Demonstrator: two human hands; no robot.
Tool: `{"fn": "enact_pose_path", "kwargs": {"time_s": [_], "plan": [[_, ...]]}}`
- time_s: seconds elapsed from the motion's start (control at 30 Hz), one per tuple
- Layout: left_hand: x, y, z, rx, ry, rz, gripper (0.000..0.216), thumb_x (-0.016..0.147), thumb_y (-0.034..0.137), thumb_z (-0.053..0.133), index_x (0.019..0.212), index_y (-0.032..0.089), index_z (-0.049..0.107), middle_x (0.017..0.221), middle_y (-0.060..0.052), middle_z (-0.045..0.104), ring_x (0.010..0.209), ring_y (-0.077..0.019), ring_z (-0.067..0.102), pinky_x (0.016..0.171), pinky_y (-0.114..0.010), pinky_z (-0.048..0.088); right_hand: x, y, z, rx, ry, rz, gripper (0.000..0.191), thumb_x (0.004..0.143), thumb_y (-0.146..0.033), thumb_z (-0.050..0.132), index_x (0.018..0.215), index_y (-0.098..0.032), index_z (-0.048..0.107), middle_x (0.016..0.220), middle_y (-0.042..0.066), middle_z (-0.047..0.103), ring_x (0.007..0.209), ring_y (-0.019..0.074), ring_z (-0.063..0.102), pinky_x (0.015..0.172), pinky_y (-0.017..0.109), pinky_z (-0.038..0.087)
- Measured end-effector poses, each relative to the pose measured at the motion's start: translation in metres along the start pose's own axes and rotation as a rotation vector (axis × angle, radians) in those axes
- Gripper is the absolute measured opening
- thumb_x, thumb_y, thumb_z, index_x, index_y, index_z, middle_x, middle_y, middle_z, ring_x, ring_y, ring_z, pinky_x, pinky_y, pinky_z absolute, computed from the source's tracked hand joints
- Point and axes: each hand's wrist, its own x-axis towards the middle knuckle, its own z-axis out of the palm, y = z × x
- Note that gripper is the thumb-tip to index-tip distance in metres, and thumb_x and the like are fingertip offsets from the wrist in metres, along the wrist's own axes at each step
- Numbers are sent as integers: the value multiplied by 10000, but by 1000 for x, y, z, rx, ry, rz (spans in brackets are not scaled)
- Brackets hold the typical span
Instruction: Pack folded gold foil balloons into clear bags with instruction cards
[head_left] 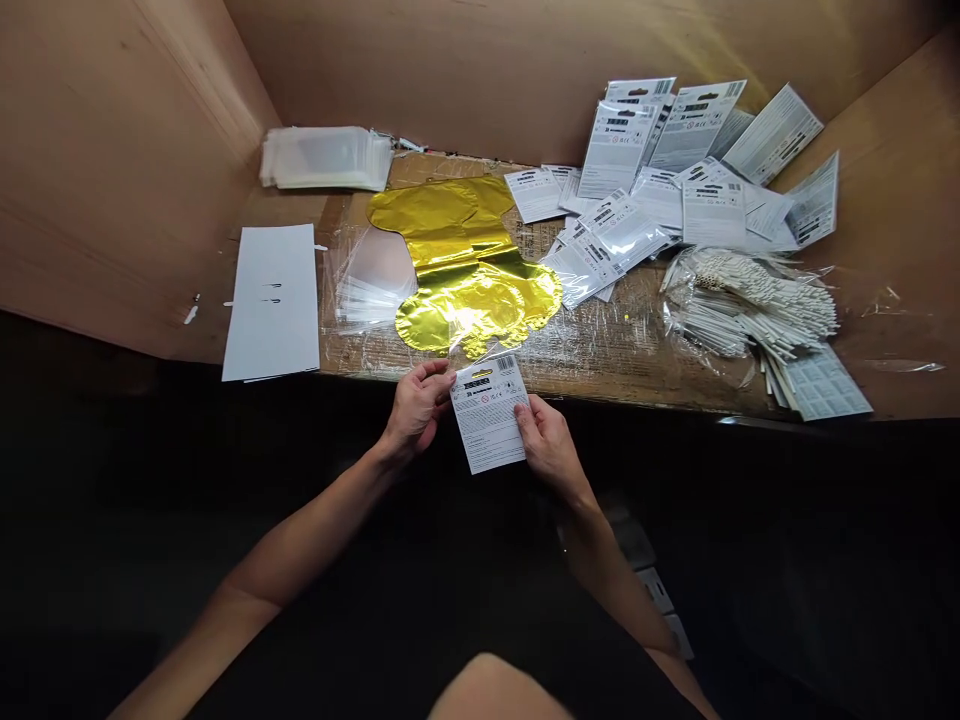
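Observation:
Both my hands hold one small packaged card [488, 414] in a clear sleeve, just in front of the table's near edge. My left hand [415, 408] pinches its upper left corner. My right hand [545, 443] grips its right side. The card's white back, printed with a barcode and text, faces up. A flat gold foil balloon [465, 265] lies on the table right beyond the card.
A pile of finished packaged cards [675, 180] lies at the back right. A bundle of white sticks [757, 305] in plastic sits on the right. Clear sleeves [326, 158] are stacked at back left, with more clear sleeves [371, 285] beside the balloon. White sheets [274, 300] lie left.

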Motion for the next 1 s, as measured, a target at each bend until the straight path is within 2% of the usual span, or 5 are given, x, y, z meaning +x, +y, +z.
{"fn": "enact_pose_path", "kwargs": {"time_s": [0.27,0.43,0.57,0.8,1.0], "plan": [[-2,-22,-2,82,102,243,784,641,301,1012,1325,151,658,994,-81,828,876,-227,797,853,-369,635,-16,3,9,-23,58,-6,400,1094,-583,472,1030,-233,655,913,86,745,784,256,677,690,356,505],[-7,-35,-3,95,184,313,637,693,396,996,1203,140,711,837,-28,792,754,-187,767,745,-304,613,-23,6,31,-2,165,-14,377,1094,-558,463,1032,-232,643,919,89,742,817,258,688,735,364,523],[-13,-37,-3,51,157,336,585,695,396,1004,1162,155,747,921,-56,814,842,-200,786,804,-321,635,-26,7,35,53,181,0,380,1091,-566,468,1048,-227,634,983,98,754,847,256,701,771,369,548],[-14,-33,0,-22,199,330,567,618,358,1044,1082,166,782,958,-64,821,869,-192,785,831,-311,629,-28,12,34,283,-12,-53,481,1094,-565,506,1441,-234,550,1369,138,710,1172,284,712,1005,412,584],[-18,-34,2,-14,229,313,518,621,461,1045,920,151,756,782,-28,782,687,-148,733,686,-262,614,-27,22,53,434,81,-89,657,1081,-584,550,1615,-221,428,1409,148,710,1262,301,706,1072,450,585]]}}
